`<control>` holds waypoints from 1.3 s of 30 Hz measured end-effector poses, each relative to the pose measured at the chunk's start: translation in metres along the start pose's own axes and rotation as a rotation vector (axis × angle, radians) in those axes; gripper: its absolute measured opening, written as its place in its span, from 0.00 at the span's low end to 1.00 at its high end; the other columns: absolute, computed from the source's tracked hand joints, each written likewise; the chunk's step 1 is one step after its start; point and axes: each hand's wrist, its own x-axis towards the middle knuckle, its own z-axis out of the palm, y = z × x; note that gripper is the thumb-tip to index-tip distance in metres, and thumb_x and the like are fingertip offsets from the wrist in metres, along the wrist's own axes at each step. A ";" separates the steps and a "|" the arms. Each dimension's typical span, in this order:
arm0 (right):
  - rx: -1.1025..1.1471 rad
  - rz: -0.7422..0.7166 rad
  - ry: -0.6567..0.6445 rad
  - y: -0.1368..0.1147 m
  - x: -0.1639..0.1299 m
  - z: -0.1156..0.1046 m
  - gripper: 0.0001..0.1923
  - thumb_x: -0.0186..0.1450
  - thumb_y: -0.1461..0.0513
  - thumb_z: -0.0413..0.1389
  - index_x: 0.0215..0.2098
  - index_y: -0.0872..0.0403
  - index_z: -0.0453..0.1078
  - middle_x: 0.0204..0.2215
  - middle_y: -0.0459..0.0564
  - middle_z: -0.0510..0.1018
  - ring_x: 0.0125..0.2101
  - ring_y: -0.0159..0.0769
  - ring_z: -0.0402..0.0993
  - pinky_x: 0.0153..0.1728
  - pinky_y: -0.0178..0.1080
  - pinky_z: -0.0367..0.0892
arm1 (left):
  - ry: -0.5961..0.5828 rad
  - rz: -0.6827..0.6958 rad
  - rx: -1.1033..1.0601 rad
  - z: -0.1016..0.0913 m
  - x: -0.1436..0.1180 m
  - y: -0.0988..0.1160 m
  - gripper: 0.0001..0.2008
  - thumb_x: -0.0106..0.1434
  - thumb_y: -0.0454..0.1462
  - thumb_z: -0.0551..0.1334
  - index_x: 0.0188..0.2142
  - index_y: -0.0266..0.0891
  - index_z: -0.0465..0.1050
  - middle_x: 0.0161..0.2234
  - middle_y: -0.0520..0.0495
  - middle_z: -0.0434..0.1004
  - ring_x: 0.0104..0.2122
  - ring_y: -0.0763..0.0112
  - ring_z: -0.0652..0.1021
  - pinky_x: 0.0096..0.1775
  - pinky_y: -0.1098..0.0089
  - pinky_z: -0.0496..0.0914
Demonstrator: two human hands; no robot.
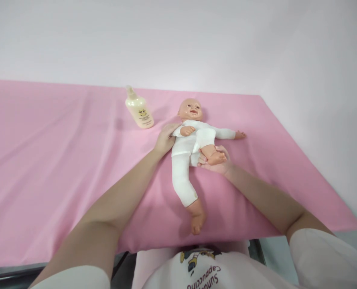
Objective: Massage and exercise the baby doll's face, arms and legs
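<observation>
Nearest the camera, the person's white shirt front with printed lettering fills the bottom edge, with both bare forearms extending from it over the near edge of the tabletop, which is covered by a pink cloth.

The baby doll lies on its back right of the tabletop's centre, head toward the far edge. It wears a white knit suit. One leg lies straight toward the near edge; the other is bent up with the bare foot raised. One arm extends toward the right edge.

Left hand: open, fingers laid flat against the doll's shoulder and side, steadying, not gripping. Right hand: cupped beneath the raised foot and ankle, fingers loosely curled round it.

A cream lotion bottle lies tilted near the far edge, apart from the doll's head and just beyond the left hand.

Handling assessment: the doll appears light. Head, hands and feet look like smooth moulded vinyl, firm and somewhat slippery; the clothed trunk and limbs look padded and floppy, offering friction. Likely best purchase is the clothed torso or thigh, with the head supported; the bare foot alone would give weak control.
</observation>
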 end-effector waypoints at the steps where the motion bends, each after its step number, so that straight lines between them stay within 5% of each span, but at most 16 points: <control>1: -0.005 -0.003 0.002 0.000 0.000 0.000 0.27 0.64 0.42 0.58 0.46 0.55 0.73 0.25 0.44 0.71 0.30 0.37 0.69 0.45 0.44 0.70 | 0.001 -0.009 0.005 0.000 0.000 -0.001 0.21 0.66 0.36 0.61 0.57 0.42 0.79 0.59 0.43 0.82 0.59 0.54 0.80 0.65 0.49 0.70; 8: -0.028 0.054 -0.042 -0.001 -0.004 0.006 0.25 0.61 0.45 0.59 0.46 0.55 0.71 0.28 0.46 0.75 0.30 0.38 0.72 0.45 0.46 0.72 | 0.047 -0.126 0.002 0.002 -0.002 -0.002 0.28 0.66 0.38 0.64 0.65 0.41 0.69 0.62 0.40 0.78 0.61 0.53 0.78 0.64 0.52 0.72; 19: -0.113 0.201 -0.308 0.009 -0.006 -0.003 0.30 0.58 0.49 0.66 0.52 0.58 0.69 0.37 0.54 0.84 0.38 0.43 0.82 0.42 0.43 0.73 | 0.234 -0.281 -0.101 0.008 -0.002 -0.033 0.24 0.65 0.44 0.69 0.56 0.41 0.66 0.52 0.37 0.80 0.53 0.55 0.81 0.60 0.50 0.75; 27: -0.278 0.501 -0.434 -0.001 -0.007 0.015 0.30 0.57 0.59 0.72 0.55 0.58 0.72 0.45 0.60 0.86 0.45 0.46 0.84 0.50 0.46 0.73 | 0.316 -0.279 -0.181 0.010 0.000 -0.041 0.29 0.65 0.46 0.69 0.61 0.44 0.63 0.57 0.37 0.78 0.58 0.54 0.79 0.64 0.51 0.72; 33: -0.269 0.480 -0.456 -0.003 -0.006 0.017 0.26 0.58 0.57 0.73 0.50 0.58 0.74 0.44 0.59 0.86 0.48 0.48 0.83 0.54 0.48 0.72 | 0.322 -0.289 -0.177 0.011 -0.001 -0.044 0.26 0.66 0.44 0.67 0.61 0.45 0.64 0.58 0.37 0.77 0.61 0.54 0.77 0.68 0.50 0.68; 39: -0.102 0.303 -0.505 0.006 -0.008 0.008 0.30 0.57 0.52 0.71 0.52 0.58 0.74 0.40 0.57 0.85 0.39 0.45 0.84 0.48 0.48 0.75 | 0.284 -0.242 -0.150 0.011 -0.002 -0.044 0.21 0.68 0.42 0.64 0.59 0.44 0.67 0.56 0.38 0.78 0.59 0.54 0.78 0.66 0.49 0.69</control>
